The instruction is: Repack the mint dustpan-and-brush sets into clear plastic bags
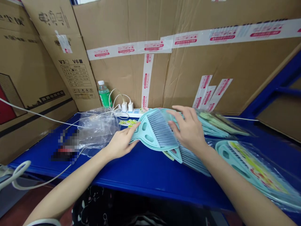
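My left hand [121, 141] is closed round the handle end of a light teal dustpan [142, 142], with a small hand brush lying in it. The brush's grey-blue bristles [161, 128] fan out toward the right. Over the far right side of the dustpan is my right hand [190, 127], fingers apart and slightly curled; whether its fingertips touch the pan I cannot tell. Under and beside the pan lies another brush, its grey bristles [194, 161] partly hidden by my right forearm.
Bagged teal dustpan sets [237, 163] lie at right, with pale green ones [219, 122] behind. Crumpled clear plastic bags [100, 130] are at left on the blue table [141, 175]. A bottle [104, 95], a power strip [136, 113] with chargers and cables stand before cardboard [127, 75].
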Tool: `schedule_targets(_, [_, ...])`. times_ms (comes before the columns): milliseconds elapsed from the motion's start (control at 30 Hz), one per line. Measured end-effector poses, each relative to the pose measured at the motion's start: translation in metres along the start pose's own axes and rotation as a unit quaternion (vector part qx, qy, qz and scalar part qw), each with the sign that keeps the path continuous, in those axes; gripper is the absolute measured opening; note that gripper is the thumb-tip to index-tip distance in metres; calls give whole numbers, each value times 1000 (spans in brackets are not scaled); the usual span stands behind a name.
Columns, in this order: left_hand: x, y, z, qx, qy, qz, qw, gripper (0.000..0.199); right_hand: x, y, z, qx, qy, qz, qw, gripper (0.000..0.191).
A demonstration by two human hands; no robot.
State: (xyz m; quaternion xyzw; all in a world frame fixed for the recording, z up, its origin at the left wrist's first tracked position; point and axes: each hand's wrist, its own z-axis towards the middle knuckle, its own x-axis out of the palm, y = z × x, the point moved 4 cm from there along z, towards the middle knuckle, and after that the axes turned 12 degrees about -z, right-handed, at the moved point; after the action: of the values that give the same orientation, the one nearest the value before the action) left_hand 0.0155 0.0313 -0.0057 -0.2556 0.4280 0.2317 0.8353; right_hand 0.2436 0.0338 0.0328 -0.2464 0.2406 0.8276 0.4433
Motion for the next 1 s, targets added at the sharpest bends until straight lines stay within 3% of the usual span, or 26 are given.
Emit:
schedule_targets(100, [-4, -1, 0, -13, -17, -5, 1000, 59, 3, 33, -11, -183, 56, -50, 980, 30])
schedule_targets(167, [-8, -4, 1, -11, -29, -14, 999, 59, 12, 47, -18, -225, 91, -70, 968, 29])
schedule_targets(400, [-11, -10, 2, 3, -39, -23, 999, 56, 24, 60, -26, -194, 102, -84, 972, 18])
schedule_targets(533, [-21, 3, 6, -26, -60, 2, 998, 43, 12, 52, -22, -179, 78, -131, 972, 16])
schedule_targets(667, [-48, 20, 18, -77, -104, 30, 991, 38, -9, 37, -12, -107, 64, -229, 965, 29])
schedule_targets(733, [-60, 23, 29, -83, -105, 40, 990, 40, -15, 33, -9, -57, 122, -278, 951, 36])
schedule_targets(833, [-64, 21, 56, -68, -60, 59, 994, 48, -12, 33, -15, 1, 287, -325, 901, 36])
schedule_targets(900, [-56, 22, 79, -59, -9, 61, 996, 55, -8, 37, -23, 4, 389, -325, 862, 33])
schedule_targets(1000, [-38, 30, 115, -54, 67, 50, 995, 51, -6, 41, -30, -20, 454, -306, 837, 31])
